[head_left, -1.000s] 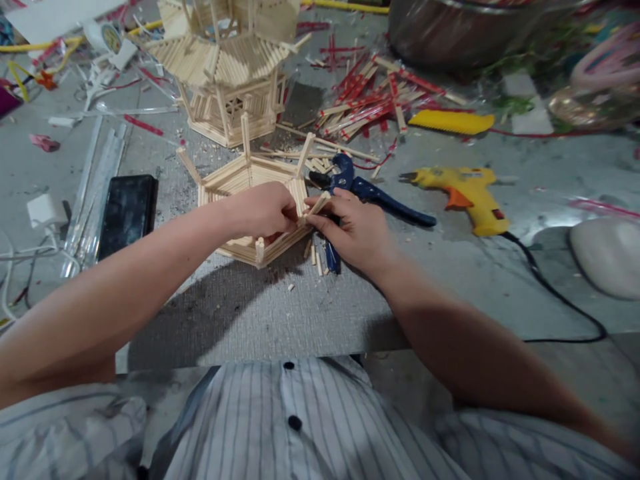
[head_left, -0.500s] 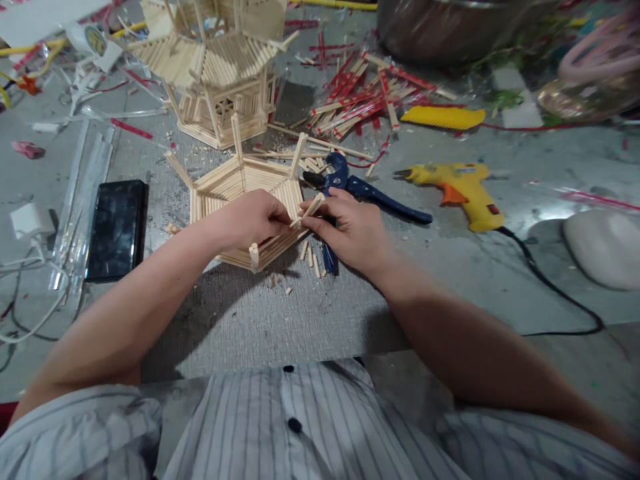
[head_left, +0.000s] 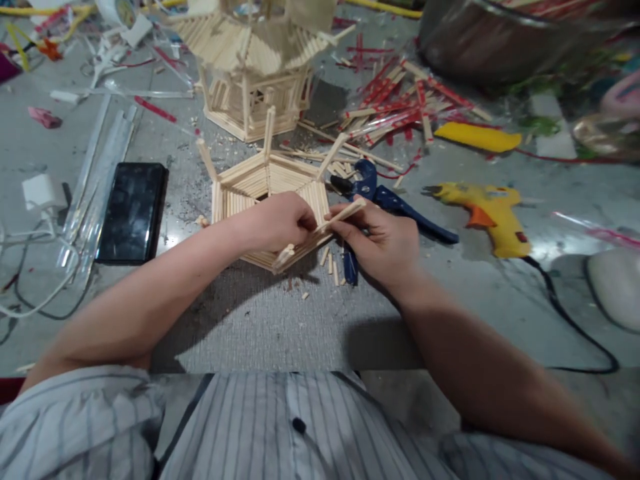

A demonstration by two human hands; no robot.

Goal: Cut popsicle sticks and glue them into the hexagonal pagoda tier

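Observation:
A six-sided frame of thin wooden sticks (head_left: 243,175) lies on the table with short posts standing at its corners. My left hand (head_left: 280,223) reaches over its near side, fingers closed and bent down inside the rim; their tips are hidden. At the right corner, my right hand (head_left: 385,243) pinches a slanted wooden post (head_left: 349,213) between thumb and fingers. The two hands almost meet along the rim. Partly beneath my right hand lies a blue hand cutter (head_left: 367,180), and several short stick offcuts (head_left: 331,263) are scattered beside the frame.
Behind the frame stands a taller stick pavilion (head_left: 250,80). Red-marked sticks (head_left: 395,100) are heaped near a dark pot (head_left: 470,43). A yellow glue gun (head_left: 490,210) with its black cord (head_left: 555,293) lies to the right. A phone (head_left: 131,212) rests on the left beside clear strips (head_left: 107,153).
The camera view has shifted, so the whole table appears farther right. Both hands stay at the frame's right corner, with the post still pinched by my right hand.

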